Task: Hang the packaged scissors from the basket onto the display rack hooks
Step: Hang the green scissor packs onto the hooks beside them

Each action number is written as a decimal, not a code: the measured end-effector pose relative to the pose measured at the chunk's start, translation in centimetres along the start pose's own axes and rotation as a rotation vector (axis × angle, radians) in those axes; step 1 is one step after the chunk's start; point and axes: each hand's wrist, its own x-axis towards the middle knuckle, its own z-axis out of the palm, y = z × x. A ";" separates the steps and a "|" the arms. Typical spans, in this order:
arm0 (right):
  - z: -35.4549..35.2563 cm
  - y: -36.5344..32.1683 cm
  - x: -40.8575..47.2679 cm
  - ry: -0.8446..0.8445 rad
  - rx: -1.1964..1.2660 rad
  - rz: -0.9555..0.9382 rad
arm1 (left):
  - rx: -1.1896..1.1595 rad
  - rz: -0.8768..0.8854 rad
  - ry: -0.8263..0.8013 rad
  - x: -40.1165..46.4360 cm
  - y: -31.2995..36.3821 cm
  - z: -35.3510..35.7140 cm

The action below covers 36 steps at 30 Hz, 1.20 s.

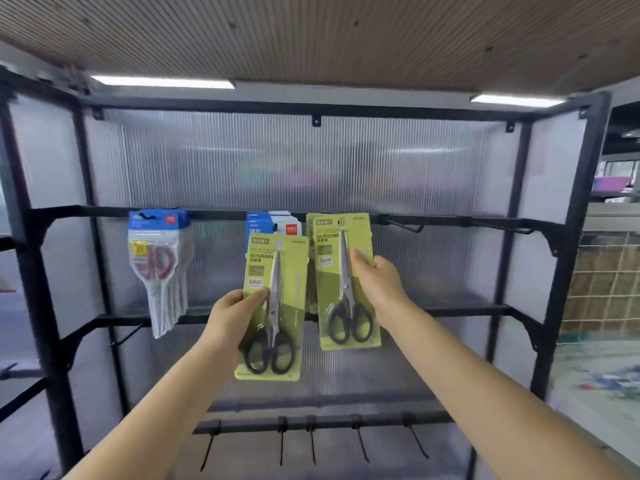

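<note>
Both hands grasp a green scissors pack apiece. Seen from the head camera, the left hand (230,315) pinches the left green pack (273,306) at its left edge, thumb laid across the front of the card just under the word GRIP, the other fingers behind it. That pack is held free in front of the rack, tilted a little, its black-handled scissors pointing blade-up, its top edge overlapping the lower part of the blue-and-white packs (273,225) that hang at about 12 o'clock from it.

At 3 o'clock from that pack, the right hand (375,282) grips the right green pack (346,282) by its right edge, thumb on the front beside the blade. This pack stands upright with its top up at the upper crossbar (104,212), close in front of another green pack (311,237) whose edge peeks out on its left; whether its hang hole is on a hook cannot be told.

Far out at 9 o'clock, a bundle of red-handled scissors packs (159,268) with blue header cards hangs from the same crossbar. At 3 o'clock from the right pack, two bare hooks (401,225) stick forward from the bar. Down at 6 o'clock, a lower bar carries a row of bare hooks (311,441). Ribbed translucent panels (311,161) back the black rack frame (568,237).
</note>
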 end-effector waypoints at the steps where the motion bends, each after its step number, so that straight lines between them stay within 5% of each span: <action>1: 0.2 0.0 0.3 -0.006 -0.010 0.002 | 0.003 -0.004 -0.007 0.0 0.1 0.0; 26: 2.8 3.2 8.7 0.167 -0.283 -0.116 | 0.201 0.008 -0.123 2.2 -0.9 0.4; 36: 1.0 1.4 7.8 0.074 -0.268 -0.233 | 0.195 0.011 -0.118 2.5 -1.6 1.0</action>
